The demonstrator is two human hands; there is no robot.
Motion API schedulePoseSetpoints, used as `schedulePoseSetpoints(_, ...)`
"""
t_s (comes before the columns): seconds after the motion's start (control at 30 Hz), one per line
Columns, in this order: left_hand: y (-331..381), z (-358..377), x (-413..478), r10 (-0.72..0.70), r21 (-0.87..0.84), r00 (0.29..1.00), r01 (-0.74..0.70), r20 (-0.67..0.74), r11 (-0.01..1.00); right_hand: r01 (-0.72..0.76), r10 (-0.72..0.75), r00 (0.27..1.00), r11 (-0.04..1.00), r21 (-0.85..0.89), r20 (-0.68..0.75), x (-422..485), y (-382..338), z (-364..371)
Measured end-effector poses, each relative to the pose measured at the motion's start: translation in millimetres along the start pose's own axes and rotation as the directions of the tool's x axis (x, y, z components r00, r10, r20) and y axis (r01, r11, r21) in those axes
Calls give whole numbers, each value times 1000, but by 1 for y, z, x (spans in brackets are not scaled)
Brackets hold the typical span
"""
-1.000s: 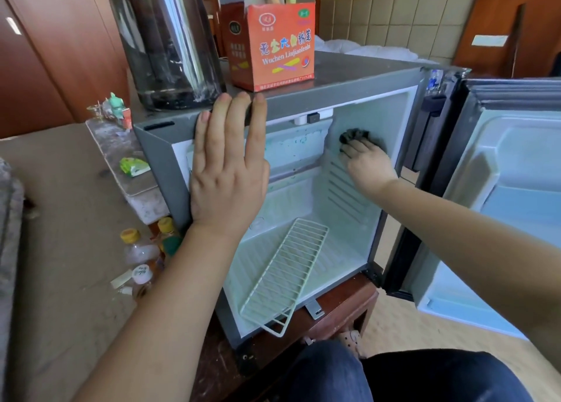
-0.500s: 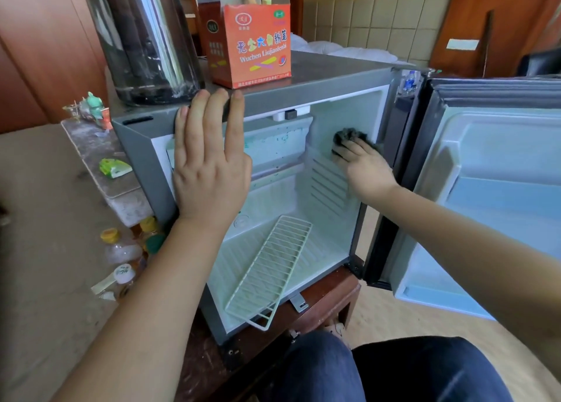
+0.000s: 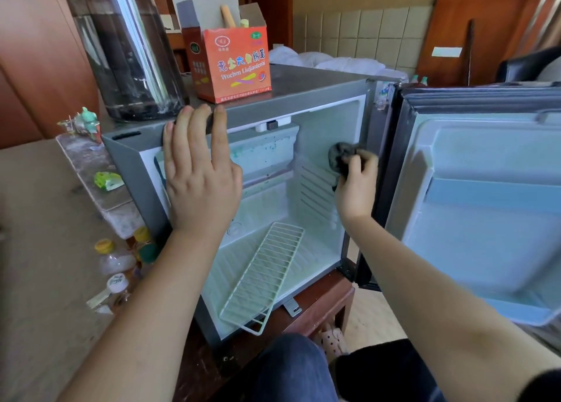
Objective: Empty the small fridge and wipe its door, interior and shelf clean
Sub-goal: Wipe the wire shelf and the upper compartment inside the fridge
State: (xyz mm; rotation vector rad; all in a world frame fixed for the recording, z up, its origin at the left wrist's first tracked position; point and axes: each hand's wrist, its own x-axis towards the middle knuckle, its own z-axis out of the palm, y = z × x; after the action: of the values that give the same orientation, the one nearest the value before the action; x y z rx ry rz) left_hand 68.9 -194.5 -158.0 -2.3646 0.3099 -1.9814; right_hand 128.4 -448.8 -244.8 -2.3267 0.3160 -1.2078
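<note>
The small grey fridge [image 3: 291, 96] stands on a low wooden table with its door [image 3: 473, 207] swung wide to the right. Its pale interior holds only a white wire shelf [image 3: 264, 275], which lies slanted on the floor and sticks out past the front. My left hand [image 3: 200, 174] lies flat with straight fingers against the fridge's top front edge. My right hand [image 3: 356, 186] grips a dark cloth [image 3: 341, 154] and holds it against the ribbed right inner wall, near the top.
On the fridge top stand a large glass jar [image 3: 124, 49] and an orange cardboard box [image 3: 235, 60]. Several bottles [image 3: 117, 262] stand on the floor at the left, beside a marble slab [image 3: 91, 171] with small items. My knees are below, close to the table.
My right hand has turned with the cloth on the right inner wall, staying near the top. My left hand stays on the fridge's top edge. The head camera has shifted slightly.
</note>
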Motion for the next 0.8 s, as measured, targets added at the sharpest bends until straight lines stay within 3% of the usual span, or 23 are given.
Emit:
schedulePoseSetpoints(0.1,-3,-6,3,23,-22,999,-23,32,1000,-23,17,991,999,44,134,-23,14,-1)
schedulePoseSetpoints(0.23,-22,-27,2,102,-149,988,-85,115,985,122,-128,966,992,41,224,-25,21,-10)
schedulePoseSetpoints(0.3,-31,-42,-8,6,-197,991,22,136,980,172,-185,960,982,78,212,-27,20,-17)
schedulePoseSetpoints(0.4,-35,-58,-31,-255,-236,961,274,109,932,187,-218,958,968,169,187,-23,11,-22)
schedulePoseSetpoints(0.53,-28,-52,-53,-539,-303,804,594,249,745,206,-275,921,945,252,278,-10,-13,-16)
schedulePoseSetpoints(0.63,-23,-41,-59,-586,-277,758,651,289,706,220,-298,913,935,279,278,9,-33,-10)
schedulePoseSetpoints(0.8,-31,-21,-67,-555,-272,821,570,138,775,219,-280,943,929,300,180,54,-61,5)
